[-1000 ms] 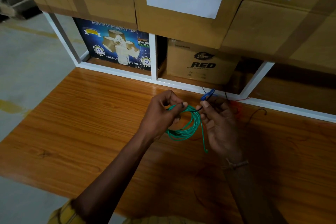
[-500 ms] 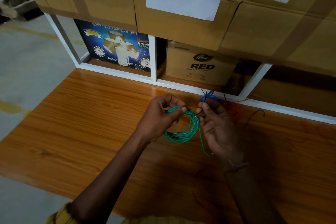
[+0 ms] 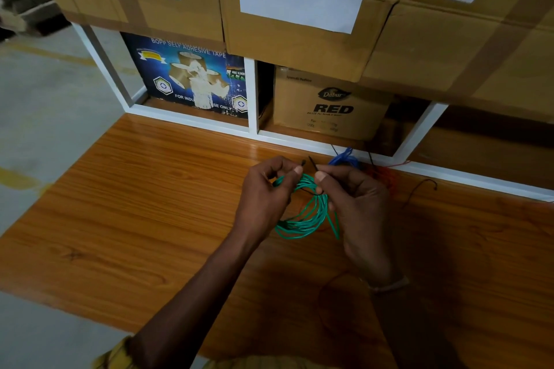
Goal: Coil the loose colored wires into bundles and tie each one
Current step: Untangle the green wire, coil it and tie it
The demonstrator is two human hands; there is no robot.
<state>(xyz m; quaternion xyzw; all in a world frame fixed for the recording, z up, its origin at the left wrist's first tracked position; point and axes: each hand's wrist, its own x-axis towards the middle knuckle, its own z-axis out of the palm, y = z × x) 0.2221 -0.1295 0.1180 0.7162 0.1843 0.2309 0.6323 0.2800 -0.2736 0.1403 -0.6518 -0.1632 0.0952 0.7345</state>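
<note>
While the green wire coil [image 3: 302, 213] hangs between both hands just above the wooden table [image 3: 144, 204], the left hand [image 3: 265, 195] and right hand [image 3: 356, 204] each pinch an end of a thin black tie [image 3: 311, 162] between curled thumb and forefinger at the coil's top.

green wire coil [image 3: 302, 219], blue wire bundle [image 3: 344, 158], orange-brown wood-grain table [image 3: 150, 204], white shelf frame [image 3: 251, 93]
</note>
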